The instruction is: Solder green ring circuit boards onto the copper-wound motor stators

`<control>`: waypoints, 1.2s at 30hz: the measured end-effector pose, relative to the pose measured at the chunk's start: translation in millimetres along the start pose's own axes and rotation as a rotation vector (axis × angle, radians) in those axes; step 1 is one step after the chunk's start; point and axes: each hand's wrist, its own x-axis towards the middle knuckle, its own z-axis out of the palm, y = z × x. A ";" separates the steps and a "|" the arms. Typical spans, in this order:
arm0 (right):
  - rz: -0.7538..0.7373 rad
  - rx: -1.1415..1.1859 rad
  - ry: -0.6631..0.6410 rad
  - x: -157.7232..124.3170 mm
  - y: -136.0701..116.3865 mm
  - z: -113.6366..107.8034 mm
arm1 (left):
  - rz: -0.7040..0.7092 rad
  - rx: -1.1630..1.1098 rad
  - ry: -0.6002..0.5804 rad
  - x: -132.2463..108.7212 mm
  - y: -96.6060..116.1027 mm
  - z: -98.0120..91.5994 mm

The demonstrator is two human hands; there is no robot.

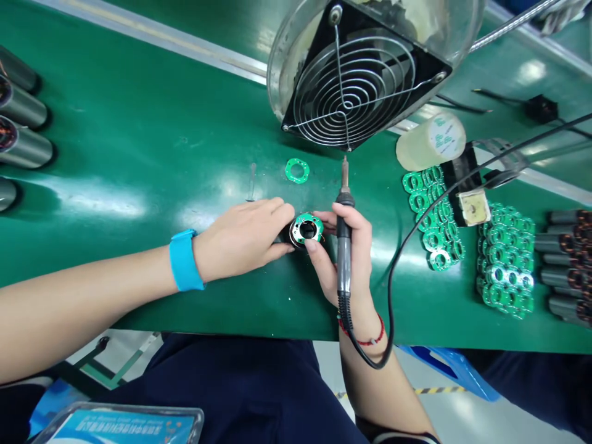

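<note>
Head view. My left hand (pixel 243 237), blue band (pixel 186 262) at the wrist, reaches in from the left and pinches the side of a round dark part (pixel 295 242) between thumb and fingers. The part sits over the near half of the bench (pixel 115 160), between my two hands, with a green ring board (pixel 316 220) on its upward face. My right hand (pixel 358 265), red bracelet (pixel 370 340) below it, grasps a soldering iron (pixel 344 259); its tip points to the far side, off the board. My right thumb rests at the board's near edge, other fingers at its right. The iron's black cord (pixel 391 308) loops near, then runs far right.

A loose green ring (pixel 290 176) lies just beyond the part. Farther off, a fan (pixel 348 92) with a wire guard. To the right, two groups of ring boards, nearer group (pixel 428 219) and farther-right stack (pixel 504 237), then copper-wound cylinders (pixel 562 259). Grey cylinders (pixel 28 145) lie far left.
</note>
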 end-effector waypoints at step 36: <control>-0.121 -0.007 0.247 -14.7 -5.7 -11.0 | -0.233 -0.674 0.104 11.7 -1.0 -10.0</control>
